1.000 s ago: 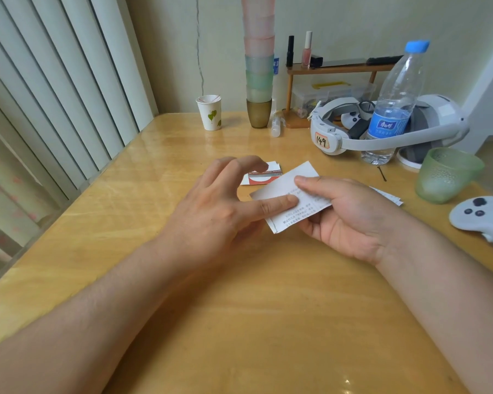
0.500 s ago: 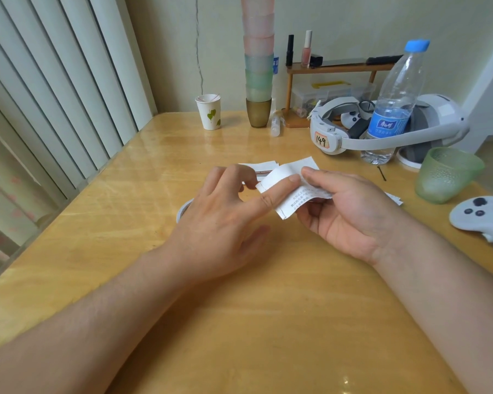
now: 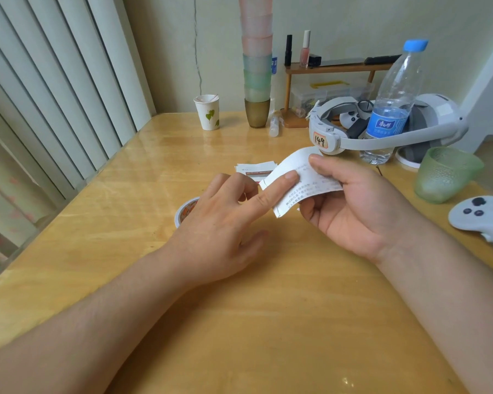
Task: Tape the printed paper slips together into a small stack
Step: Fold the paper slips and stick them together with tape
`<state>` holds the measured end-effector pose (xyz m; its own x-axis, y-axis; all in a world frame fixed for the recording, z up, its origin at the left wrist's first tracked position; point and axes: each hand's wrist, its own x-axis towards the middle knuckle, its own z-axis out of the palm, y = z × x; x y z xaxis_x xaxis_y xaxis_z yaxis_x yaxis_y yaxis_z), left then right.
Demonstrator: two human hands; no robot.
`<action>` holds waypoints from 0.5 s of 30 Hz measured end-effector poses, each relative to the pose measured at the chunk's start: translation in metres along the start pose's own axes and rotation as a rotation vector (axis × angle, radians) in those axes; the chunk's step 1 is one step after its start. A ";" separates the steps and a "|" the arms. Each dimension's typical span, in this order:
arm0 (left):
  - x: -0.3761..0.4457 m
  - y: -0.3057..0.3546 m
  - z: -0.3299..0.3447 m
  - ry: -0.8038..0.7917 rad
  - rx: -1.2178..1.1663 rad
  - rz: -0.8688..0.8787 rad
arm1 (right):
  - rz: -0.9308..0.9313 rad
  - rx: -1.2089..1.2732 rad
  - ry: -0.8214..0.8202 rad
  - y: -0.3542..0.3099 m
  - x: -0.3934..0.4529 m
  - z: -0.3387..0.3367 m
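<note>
I sit at a glossy wooden table [image 3: 268, 322] that catches soft daylight. White vertical blinds [image 3: 54, 81] hang along my left, and a pale green wall [image 3: 339, 21] with a thin crack [image 3: 197, 52] rises behind the table. A small wooden shelf [image 3: 333, 69] stands against that wall at the table's far edge.

We read "149", handwritten on an orange tag [image 3: 320, 141] on the headset [image 3: 382, 135] at one o'clock; the slip's [image 3: 296, 183] print is too small for us.
</note>
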<state>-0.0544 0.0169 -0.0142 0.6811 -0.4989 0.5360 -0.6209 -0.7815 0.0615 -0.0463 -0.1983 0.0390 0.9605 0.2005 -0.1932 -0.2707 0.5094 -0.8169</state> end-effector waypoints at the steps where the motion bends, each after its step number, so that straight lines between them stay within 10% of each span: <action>1: 0.000 -0.001 0.000 -0.001 0.000 -0.004 | 0.008 0.009 -0.021 0.000 -0.001 0.000; 15: 0.005 0.004 -0.006 0.078 0.189 -0.005 | 0.009 -0.282 0.053 0.000 -0.001 -0.003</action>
<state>-0.0556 0.0131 -0.0059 0.6473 -0.4702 0.5999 -0.5289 -0.8438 -0.0906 -0.0476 -0.2009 0.0376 0.9622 0.1561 -0.2233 -0.2576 0.2537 -0.9324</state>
